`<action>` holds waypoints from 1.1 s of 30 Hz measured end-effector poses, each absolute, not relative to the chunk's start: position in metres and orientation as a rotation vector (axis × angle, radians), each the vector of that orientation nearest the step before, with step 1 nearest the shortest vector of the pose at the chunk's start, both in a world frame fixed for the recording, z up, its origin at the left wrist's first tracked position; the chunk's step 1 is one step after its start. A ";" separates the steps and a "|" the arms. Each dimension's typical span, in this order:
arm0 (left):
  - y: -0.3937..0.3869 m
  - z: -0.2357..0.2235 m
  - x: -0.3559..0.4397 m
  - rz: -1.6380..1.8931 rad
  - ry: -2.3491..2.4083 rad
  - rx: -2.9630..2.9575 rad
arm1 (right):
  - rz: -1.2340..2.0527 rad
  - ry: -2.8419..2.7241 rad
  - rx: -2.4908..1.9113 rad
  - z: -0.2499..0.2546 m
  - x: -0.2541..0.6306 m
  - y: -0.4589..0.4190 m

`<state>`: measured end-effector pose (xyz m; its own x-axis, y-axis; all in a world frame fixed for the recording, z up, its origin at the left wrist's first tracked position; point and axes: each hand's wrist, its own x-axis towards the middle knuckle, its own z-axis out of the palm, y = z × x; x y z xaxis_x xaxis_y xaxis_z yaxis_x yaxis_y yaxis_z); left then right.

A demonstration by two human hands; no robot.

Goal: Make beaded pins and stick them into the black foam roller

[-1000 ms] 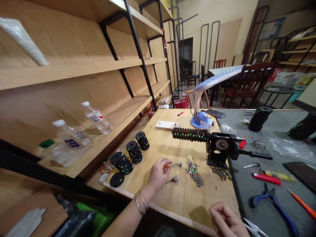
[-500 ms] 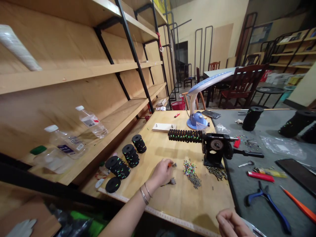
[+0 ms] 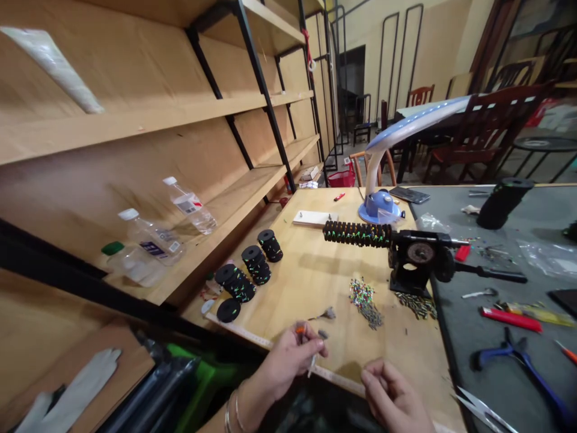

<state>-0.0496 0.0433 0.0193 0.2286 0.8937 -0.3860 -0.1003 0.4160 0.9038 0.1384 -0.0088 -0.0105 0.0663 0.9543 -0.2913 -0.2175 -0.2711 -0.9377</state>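
Facing a pale wooden tabletop, with wooden shelves at left and a dark grey mat at right. Pinching a slender orange-and-grey piece between thumb and bent fingers of the left hand, over the tabletop's near edge; mostly hiding it in the grip, showing just orange among the fingers and a grey tip beyond. Pointing that tip rightward, apparently running the long axis roughly left to right across the view. Showing also a thin white strand below the thumb, without revealing whether it belongs to the piece. Curling the fingers of the right hand inward against the thumb, well apart from the left; hard to tell if pinching anything there. Hovering near a white marked strip along the front edge, just short of a grey-headed bunch on the wood. Having bare wood leftward as far as the black spools, but meeting coloured beads, grey metal bits and a black hand-cranked winder farther right.
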 end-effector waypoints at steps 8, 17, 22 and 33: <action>0.006 0.008 -0.020 0.822 1.027 0.655 | 1.510 -0.953 -1.247 -0.014 0.142 -0.006; 0.001 0.005 -0.008 0.825 1.057 0.639 | 1.522 -0.779 -1.280 -0.026 0.137 -0.016; 0.000 0.004 -0.003 0.837 1.061 0.681 | 1.481 -0.741 -1.275 -0.026 0.140 -0.015; -0.006 -0.007 0.001 0.853 1.074 0.874 | 1.574 -0.752 -1.263 -0.014 0.138 -0.014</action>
